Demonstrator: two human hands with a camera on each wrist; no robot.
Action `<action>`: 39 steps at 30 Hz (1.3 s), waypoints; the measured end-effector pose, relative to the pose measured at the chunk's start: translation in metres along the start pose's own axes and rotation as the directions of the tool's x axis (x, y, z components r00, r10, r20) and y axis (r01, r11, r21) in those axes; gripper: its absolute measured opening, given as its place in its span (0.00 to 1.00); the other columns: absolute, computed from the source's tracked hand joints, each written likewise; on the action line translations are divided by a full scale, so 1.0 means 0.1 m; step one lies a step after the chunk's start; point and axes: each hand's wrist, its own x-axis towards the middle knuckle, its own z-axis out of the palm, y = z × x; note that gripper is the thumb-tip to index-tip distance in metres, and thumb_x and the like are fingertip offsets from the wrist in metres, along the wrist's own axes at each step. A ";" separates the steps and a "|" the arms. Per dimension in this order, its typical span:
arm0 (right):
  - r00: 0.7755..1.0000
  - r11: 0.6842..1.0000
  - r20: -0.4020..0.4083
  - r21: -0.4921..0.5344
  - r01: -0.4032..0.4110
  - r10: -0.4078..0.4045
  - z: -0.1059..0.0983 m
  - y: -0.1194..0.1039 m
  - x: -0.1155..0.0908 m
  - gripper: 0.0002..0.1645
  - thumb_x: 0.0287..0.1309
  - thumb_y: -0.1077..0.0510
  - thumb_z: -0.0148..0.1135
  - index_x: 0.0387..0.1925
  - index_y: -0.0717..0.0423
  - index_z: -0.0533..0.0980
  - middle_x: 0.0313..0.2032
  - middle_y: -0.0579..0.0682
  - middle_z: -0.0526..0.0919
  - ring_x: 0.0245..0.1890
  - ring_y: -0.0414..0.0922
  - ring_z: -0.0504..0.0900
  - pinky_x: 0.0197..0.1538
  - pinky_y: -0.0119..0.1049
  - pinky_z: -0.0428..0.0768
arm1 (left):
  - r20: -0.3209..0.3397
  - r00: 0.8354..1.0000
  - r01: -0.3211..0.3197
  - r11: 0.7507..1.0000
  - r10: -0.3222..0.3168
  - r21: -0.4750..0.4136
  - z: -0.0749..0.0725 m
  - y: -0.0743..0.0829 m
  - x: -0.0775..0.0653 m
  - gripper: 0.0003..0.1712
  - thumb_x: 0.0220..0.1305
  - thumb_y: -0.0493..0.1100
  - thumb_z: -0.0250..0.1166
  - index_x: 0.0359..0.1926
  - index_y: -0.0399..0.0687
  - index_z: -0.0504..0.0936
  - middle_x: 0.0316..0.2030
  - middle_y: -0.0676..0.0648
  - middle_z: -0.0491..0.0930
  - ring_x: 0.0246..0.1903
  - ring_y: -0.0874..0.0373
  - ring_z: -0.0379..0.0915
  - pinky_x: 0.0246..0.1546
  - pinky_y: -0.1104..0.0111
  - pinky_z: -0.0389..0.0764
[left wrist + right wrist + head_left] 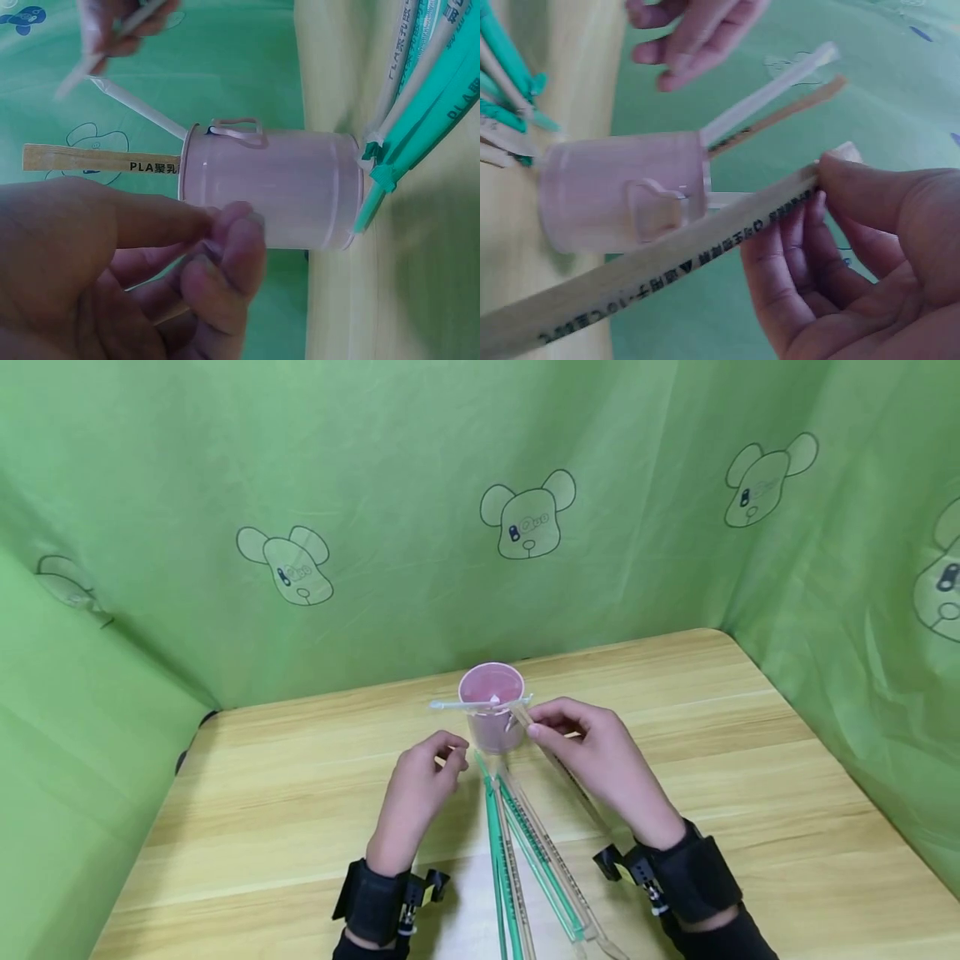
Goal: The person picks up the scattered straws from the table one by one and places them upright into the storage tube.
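Note:
A small pink pail (495, 735) with side handles stands near the table's back edge. Pale straws and a brown printed straw (101, 159) stick out of its mouth. My right hand (600, 760) pinches the upper end of a beige wrapped straw (682, 259) with black print, held slanting beside the pail. My left hand (423, 785) hovers at the pail's left, fingers loosely curled and thumb near the fingertips; I see nothing held in it. Below the pail, several green and beige wrapped straws (504, 852) lie spread toward me.
The wooden table (300, 793) stretches to both sides of my hands. A green curtain (405, 543) with bear-head outlines hangs behind it and along the sides. Black camera straps (693, 877) circle both wrists.

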 end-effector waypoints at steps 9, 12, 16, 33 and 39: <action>0.972 0.972 -0.198 0.172 0.162 -0.127 -0.10 -0.20 -0.10 0.11 0.69 0.60 0.72 0.50 0.57 0.84 0.46 0.48 0.86 0.50 0.44 0.85 0.51 0.35 0.86 | 0.167 0.978 0.127 0.992 -0.128 0.019 0.03 -0.02 -0.06 0.12 0.80 0.41 0.61 0.54 0.37 0.85 0.33 0.40 0.83 0.23 0.44 0.82 0.24 0.61 0.80; 0.943 0.936 -0.274 0.239 0.258 -0.190 -0.10 -0.24 -0.12 0.10 0.68 0.67 0.71 0.49 0.61 0.83 0.47 0.51 0.86 0.50 0.48 0.85 0.52 0.36 0.86 | 0.189 0.973 0.125 0.990 -0.135 0.063 0.05 -0.02 -0.06 0.12 0.80 0.42 0.61 0.54 0.38 0.85 0.30 0.42 0.83 0.21 0.46 0.81 0.24 0.62 0.78; 0.889 0.874 -0.367 0.291 0.390 -0.275 -0.09 -0.26 -0.11 0.13 0.65 0.76 0.68 0.49 0.68 0.81 0.46 0.57 0.84 0.49 0.51 0.84 0.54 0.38 0.85 | 0.210 0.968 0.113 0.988 -0.134 0.109 0.07 -0.03 -0.07 0.12 0.80 0.42 0.61 0.52 0.39 0.85 0.23 0.44 0.81 0.18 0.52 0.77 0.23 0.63 0.76; 0.722 0.695 -0.572 0.332 0.638 -0.390 -0.04 -0.24 -0.06 0.15 0.63 0.81 0.64 0.50 0.83 0.73 0.47 0.64 0.83 0.50 0.56 0.83 0.58 0.42 0.83 | 0.292 0.947 0.084 0.982 -0.132 0.170 0.15 -0.01 -0.11 0.12 0.79 0.44 0.63 0.49 0.39 0.85 0.15 0.52 0.70 0.14 0.59 0.65 0.20 0.65 0.66; 0.774 0.733 -0.514 0.349 0.583 -0.371 0.01 -0.17 -0.04 0.15 0.62 0.83 0.63 0.50 0.79 0.76 0.48 0.63 0.84 0.51 0.54 0.83 0.57 0.41 0.84 | 0.300 0.945 0.085 0.982 -0.133 0.170 0.18 0.01 -0.11 0.11 0.76 0.43 0.66 0.47 0.38 0.84 0.20 0.50 0.73 0.18 0.58 0.67 0.21 0.66 0.67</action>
